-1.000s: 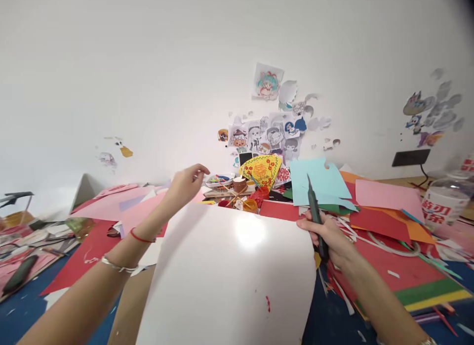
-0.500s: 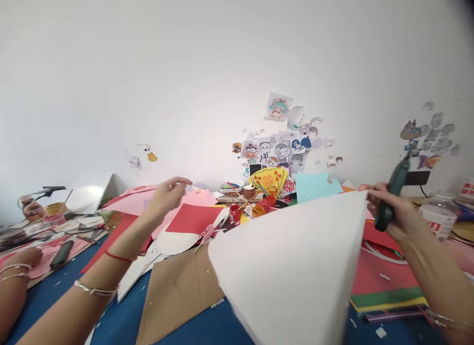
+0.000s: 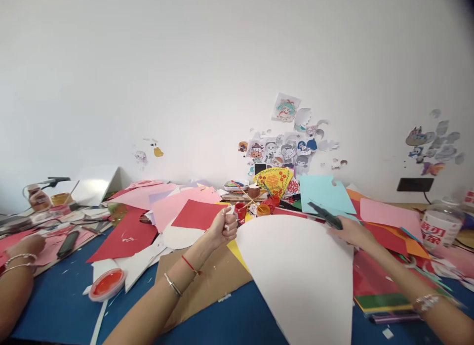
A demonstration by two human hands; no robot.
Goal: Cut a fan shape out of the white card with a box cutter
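Paperboard, white and rounded along its top edge, lies between the two hands, its upper left edge just beside the left hand and its upper right edge at the right hand. The left hand is curled into a fist, with a small white bit showing near the thumb; whether it pinches anything cannot be told. The right hand is closed round a dark green utility knife, whose tip points up and to the left, toward the light blue paper. Left of the paperboard, brown cardboard lies on the blue worktop beneath the left forearm. Beyond the paperboard are open paint jars and a yellow fan-shaped piece with red flowers. Farther left, another person's hand rests near a dark green case-like object.
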